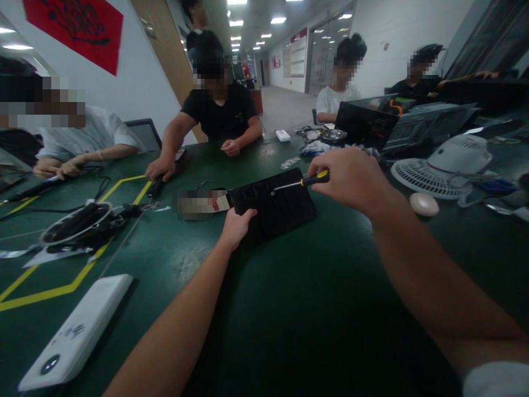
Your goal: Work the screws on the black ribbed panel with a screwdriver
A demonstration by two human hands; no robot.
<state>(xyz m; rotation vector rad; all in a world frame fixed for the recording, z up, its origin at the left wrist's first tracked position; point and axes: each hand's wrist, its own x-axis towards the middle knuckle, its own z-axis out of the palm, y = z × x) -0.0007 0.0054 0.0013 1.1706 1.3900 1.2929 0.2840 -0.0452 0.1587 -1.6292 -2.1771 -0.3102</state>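
In the middle of the head view a flat black panel is held tilted above the green table. My left hand grips its near left edge, thumb on top and the other fingers hidden beneath. My right hand is closed around the black and yellow handle of a screwdriver. The screwdriver's shaft points left, and its tip meets a small round silver spot, perhaps a screw, on the panel. Just left of the panel lies a partly blurred pale item with a red patch.
A white slab-shaped device lies at the near left, below a bundle of black cables. To the right are a white fan, a pale computer mouse and a black case. Several people sit around the table; one person's hand holds a black object.
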